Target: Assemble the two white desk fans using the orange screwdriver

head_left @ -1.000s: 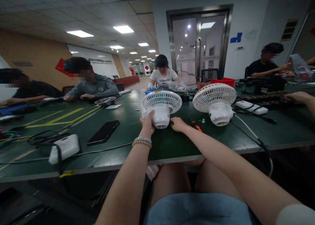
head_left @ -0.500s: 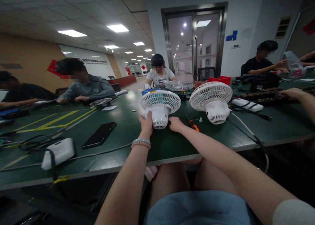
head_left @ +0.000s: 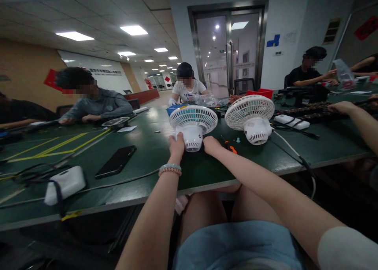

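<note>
A white fan (head_left: 193,136) with a round slatted grille rests on the green table in front of me. Its grille tilts up and away, and the motor housing faces me. My left hand (head_left: 176,145) grips the left side of that housing, thumb against the white plastic. At the housing's right side, my right hand (head_left: 212,145) is closed, its fingertips turned away; whatever it holds cannot be made out. Just right of this hand lies an orange-handled screwdriver (head_left: 232,148), with a small pale blue piece (head_left: 238,139) beside it. A second white fan (head_left: 256,130) stands farther right.
A black phone (head_left: 115,162) and a white power adapter (head_left: 66,183) with cables lie to the left. Another white box (head_left: 291,122) with a dark cord is right of the second fan. A red bin (head_left: 260,93) stands behind. Several people sit around the table.
The view has shifted slightly, so the surroundings sit a little farther left. The held fan and both hands have moved slightly right relative to the table. My left hand keeps its grip.
</note>
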A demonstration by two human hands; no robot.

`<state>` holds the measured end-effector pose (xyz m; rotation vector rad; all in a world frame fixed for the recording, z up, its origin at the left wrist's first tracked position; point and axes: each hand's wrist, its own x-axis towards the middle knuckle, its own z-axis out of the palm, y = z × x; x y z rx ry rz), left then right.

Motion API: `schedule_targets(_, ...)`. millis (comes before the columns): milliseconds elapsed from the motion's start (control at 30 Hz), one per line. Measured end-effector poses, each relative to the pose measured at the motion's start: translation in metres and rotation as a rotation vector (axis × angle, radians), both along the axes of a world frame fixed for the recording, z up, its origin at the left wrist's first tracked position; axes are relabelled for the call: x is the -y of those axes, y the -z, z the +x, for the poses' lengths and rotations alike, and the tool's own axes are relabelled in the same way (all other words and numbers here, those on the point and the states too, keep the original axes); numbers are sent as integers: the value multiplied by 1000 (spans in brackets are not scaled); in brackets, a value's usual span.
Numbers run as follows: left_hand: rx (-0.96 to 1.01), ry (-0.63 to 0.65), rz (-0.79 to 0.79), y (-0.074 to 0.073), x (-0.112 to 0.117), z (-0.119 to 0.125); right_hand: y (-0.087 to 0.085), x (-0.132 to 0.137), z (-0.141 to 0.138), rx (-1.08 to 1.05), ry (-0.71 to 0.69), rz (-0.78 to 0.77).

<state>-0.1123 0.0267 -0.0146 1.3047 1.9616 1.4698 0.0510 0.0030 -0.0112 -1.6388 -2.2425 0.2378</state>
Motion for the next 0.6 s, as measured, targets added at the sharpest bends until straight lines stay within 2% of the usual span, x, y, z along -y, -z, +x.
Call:
schedule_targets(133, -63, -34, -108, -7, 7, 6, -3, -1, 2, 26, 4, -8)
schedule_targets(367, 46, -55, 9, -7, 12, 6, -3, -9, 8, 0, -59, -35)
schedule_targets(600, 9, -30, -20, -1, 7, 2, -1, -15, 8, -33, -93, -42)
